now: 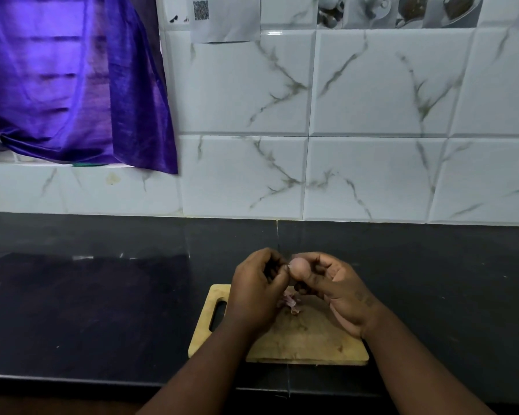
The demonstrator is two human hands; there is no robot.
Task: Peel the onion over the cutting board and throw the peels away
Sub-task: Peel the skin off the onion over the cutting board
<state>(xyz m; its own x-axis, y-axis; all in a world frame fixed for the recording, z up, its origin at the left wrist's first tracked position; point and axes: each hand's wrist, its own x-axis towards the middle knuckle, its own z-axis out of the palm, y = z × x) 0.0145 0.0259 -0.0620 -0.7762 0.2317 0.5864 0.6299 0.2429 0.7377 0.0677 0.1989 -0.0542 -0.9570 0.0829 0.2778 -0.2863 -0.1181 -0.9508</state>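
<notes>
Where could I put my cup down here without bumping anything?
The dark counter is bare left of the cutting board, and also right of it, up to the tiled wall. It is crowded on the board itself: both hands work an onion above it, and peels lie on the wood.

A matt wooden cutting board (306, 339) is seen on a glossy black counter (102, 295), below glazed marble-patterned tiles (372, 115).

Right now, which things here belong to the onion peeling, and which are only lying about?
Belong to the job:
onion, held by right hand
left hand, pulling skin
peels
cutting board

Only lying about:
purple curtain
papers on the tiled wall
</notes>
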